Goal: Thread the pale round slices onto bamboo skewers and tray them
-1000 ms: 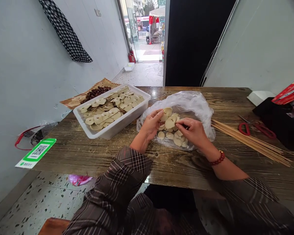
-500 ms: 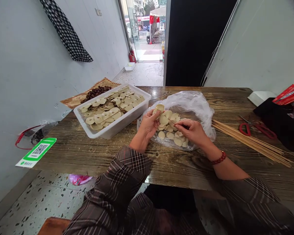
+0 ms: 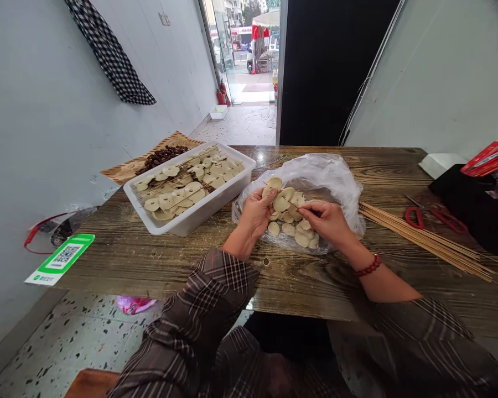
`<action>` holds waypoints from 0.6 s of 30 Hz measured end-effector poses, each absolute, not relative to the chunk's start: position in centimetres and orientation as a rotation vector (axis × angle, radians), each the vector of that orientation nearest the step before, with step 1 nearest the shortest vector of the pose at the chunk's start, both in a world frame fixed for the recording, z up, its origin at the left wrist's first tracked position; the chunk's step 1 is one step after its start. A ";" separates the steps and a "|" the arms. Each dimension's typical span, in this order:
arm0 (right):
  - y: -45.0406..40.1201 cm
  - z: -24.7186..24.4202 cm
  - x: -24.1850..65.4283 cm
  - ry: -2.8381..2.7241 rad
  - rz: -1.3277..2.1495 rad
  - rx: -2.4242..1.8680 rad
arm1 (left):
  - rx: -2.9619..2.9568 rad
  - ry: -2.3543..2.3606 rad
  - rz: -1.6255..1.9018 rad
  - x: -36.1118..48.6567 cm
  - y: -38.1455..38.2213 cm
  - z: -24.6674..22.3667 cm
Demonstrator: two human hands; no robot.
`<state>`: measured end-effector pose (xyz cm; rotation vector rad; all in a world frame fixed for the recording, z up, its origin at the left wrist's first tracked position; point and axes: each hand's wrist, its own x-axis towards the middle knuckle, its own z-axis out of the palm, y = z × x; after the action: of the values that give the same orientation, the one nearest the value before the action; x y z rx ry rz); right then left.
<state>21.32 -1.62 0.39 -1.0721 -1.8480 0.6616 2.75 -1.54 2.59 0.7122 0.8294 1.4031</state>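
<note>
Over a clear plastic bag of loose pale round slices, my left hand is closed on pale slices threaded on a thin stick. My right hand, with a red bead bracelet, pinches the stick's near end. One wide slice sits on the stick between my hands. To the left, a white plastic tub holds several sticks threaded with the same kind of slices.
Thin wooden sticks lie right of the bag, beside red-handled scissors and a black holder. Dark red fruit on paper lies behind the tub. A green QR card is at the wooden table's left edge.
My left hand has moved slightly to the right, and the slices in it are tilted differently. My right hand stays at the stick's end, almost unmoved.
</note>
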 end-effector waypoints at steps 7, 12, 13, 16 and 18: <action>-1.7 0.8 21.3 -1.854 0.655 -1.083 | 0.724 0.852 1.378 3.3 -1.9 2.5; -1.6 0.4 21.3 -1.854 0.638 -1.060 | 0.754 0.818 1.349 3.8 -1.9 1.8; -1.6 0.4 21.3 -1.858 0.631 -1.057 | 0.758 0.822 1.343 3.8 -1.9 1.7; -1.6 0.6 21.3 -1.884 0.602 -1.051 | 0.771 0.826 1.319 3.8 -1.9 1.6; -1.6 1.0 21.5 -1.882 0.579 -1.052 | 0.784 0.820 1.298 3.5 -1.9 1.9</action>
<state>21.46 -1.63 0.98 -1.0515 -1.8822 0.5794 3.47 -1.85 1.85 0.7845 0.8205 1.2975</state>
